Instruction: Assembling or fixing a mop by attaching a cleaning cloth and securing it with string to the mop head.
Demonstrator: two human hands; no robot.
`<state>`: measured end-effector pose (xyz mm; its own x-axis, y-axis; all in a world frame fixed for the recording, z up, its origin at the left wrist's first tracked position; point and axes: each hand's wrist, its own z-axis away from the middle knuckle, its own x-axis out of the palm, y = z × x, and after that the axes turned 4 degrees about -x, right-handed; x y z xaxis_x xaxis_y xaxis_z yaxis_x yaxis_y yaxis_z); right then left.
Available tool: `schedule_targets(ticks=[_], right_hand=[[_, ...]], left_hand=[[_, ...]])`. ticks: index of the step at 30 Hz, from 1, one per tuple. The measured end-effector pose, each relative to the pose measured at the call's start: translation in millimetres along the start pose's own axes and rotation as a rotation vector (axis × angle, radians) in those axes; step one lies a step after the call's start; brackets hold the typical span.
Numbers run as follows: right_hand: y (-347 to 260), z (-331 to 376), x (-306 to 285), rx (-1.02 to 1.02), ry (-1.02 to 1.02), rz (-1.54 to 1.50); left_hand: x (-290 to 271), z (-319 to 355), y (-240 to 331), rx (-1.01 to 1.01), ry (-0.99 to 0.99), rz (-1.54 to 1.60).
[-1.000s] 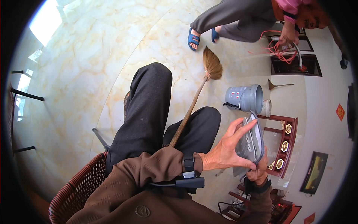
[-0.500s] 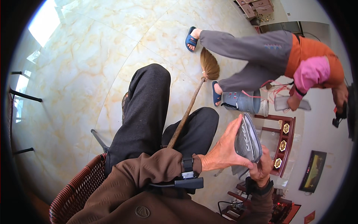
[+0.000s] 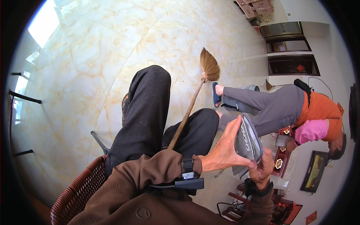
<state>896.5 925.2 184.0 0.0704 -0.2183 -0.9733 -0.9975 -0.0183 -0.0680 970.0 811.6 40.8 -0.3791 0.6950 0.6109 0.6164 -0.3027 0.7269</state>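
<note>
I see a broom [image 3: 195,98] leaning across dark-trousered legs [image 3: 146,112] over a marble floor [image 3: 93,56]. A wicker chair [image 3: 78,191] sits lower left. A person in orange [image 3: 300,112] bends nearby, beside a grey bucket [image 3: 245,107].

Right hand [image 3: 262,167] perhaps half-hidden behind shoe [image 3: 247,139]

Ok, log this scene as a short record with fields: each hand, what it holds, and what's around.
left hand: palm and fingers against the side of the grey shoe, thumb under it
right hand: grips the shoe from below
shoe: held edge-up between both hands, above the lap
broom: leans across the legs, bristles on the floor
seat: wicker chair
nearby: another person bent over at right, in blue sandals
</note>
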Motion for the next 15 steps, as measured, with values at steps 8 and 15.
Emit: schedule_targets(ticks=[8,15], right_hand=[[5.0,9.8,4.3,0.264,0.194,-0.103],[3.8,30.4,29.3,0.522,0.566,-0.377]], left_hand=[[-3.4,0.1,3.3,-0.067,0.044,-0.006],[-5.5,-3.7,6.9,-0.057,0.041,-0.043]])
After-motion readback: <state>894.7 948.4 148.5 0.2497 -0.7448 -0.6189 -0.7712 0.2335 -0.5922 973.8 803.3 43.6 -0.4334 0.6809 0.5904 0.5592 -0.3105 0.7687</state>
